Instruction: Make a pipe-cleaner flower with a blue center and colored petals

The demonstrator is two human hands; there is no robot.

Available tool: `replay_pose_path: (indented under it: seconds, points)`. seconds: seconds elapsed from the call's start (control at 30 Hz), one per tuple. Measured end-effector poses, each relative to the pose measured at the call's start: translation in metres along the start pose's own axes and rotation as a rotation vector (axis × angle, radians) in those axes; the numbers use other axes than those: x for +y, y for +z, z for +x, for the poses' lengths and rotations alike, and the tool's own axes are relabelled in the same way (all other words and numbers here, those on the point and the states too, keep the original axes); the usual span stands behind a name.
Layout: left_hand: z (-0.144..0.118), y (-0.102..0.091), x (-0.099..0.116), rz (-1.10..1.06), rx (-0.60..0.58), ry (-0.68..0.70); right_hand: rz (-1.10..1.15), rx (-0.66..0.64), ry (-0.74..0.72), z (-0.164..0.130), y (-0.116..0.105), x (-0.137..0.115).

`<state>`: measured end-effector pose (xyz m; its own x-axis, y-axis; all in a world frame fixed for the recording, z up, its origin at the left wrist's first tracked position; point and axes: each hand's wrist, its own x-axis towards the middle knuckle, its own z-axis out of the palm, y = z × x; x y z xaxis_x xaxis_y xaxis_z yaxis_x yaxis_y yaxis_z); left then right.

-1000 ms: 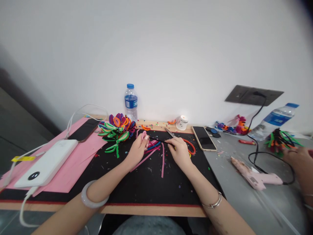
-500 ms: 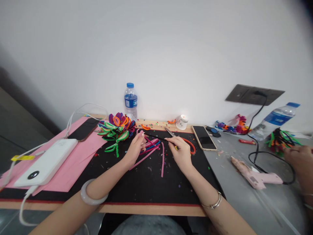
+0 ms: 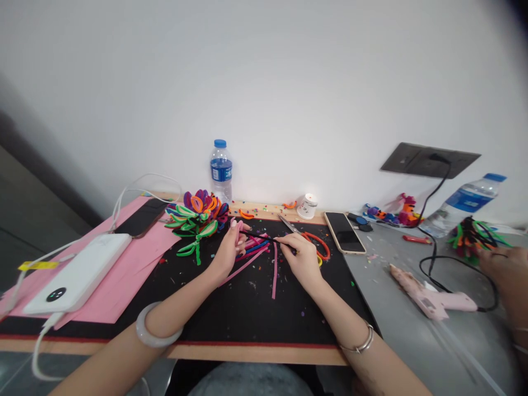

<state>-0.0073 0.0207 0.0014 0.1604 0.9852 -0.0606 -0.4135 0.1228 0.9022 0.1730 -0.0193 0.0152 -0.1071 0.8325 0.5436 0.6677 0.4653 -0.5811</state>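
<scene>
My left hand (image 3: 226, 256) is closed on a bent pink pipe cleaner (image 3: 238, 227) and one end of a black pipe cleaner (image 3: 259, 236). The black one runs to the right, slanting slightly down, into the pinched fingers of my right hand (image 3: 303, 257). Beneath the hands, a loose bunch of pink and blue pipe cleaners (image 3: 249, 254) lies on the black mat (image 3: 264, 322). A single pink pipe cleaner (image 3: 274, 272) lies apart from it, pointing toward me. Scissors with orange handles (image 3: 325, 254) rest behind my right hand, partly hidden by it.
Colourful pipe-cleaner flowers (image 3: 198, 214) lie left of my hands, before a water bottle (image 3: 221, 171). A paper cup (image 3: 307, 206) and a phone (image 3: 345, 232) sit at back right. A power bank (image 3: 78, 272) is far left. Another person's hand (image 3: 503, 269) is beyond the pink glue gun (image 3: 437, 301).
My right hand has shifted a little left and down, closer to my left hand, still pinching the black pipe cleaner. My left hand has turned slightly.
</scene>
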Motion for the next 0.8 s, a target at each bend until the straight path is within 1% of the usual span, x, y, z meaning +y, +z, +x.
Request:
replay_pose_path:
  seconds: [0.07, 0.17, 0.3, 0.37, 0.43, 0.53, 0.67, 0.8]
  points:
    - [-0.001, 0.0, -0.001, 0.024, -0.016, -0.002, 0.01, -0.007, 0.005, 0.0, 0.001, 0.0]
    - [-0.006, 0.003, 0.0, 0.074, -0.05, 0.037, 0.022, -0.014, 0.016, 0.001, 0.001, 0.0]
    - [-0.01, 0.004, 0.003, 0.098, -0.009, 0.11, 0.043, -0.011, 0.062, 0.0, 0.002, 0.001]
    - [-0.01, 0.004, 0.004, 0.107, 0.005, 0.116, 0.068, -0.027, 0.11, -0.001, 0.002, 0.002]
    - [-0.01, 0.004, 0.005, 0.116, -0.006, 0.093, 0.099, -0.055, 0.157, -0.002, 0.003, 0.002]
    - [-0.01, 0.006, 0.004, 0.14, -0.065, 0.041, 0.153, -0.082, 0.206, -0.003, 0.004, 0.0]
    - [-0.011, 0.008, -0.002, 0.216, -0.171, 0.016, 0.236, -0.133, 0.226, -0.004, 0.007, -0.003]
    - [-0.015, 0.008, -0.007, 0.282, -0.203, 0.018, 0.321, -0.196, 0.214, -0.006, 0.009, -0.005]
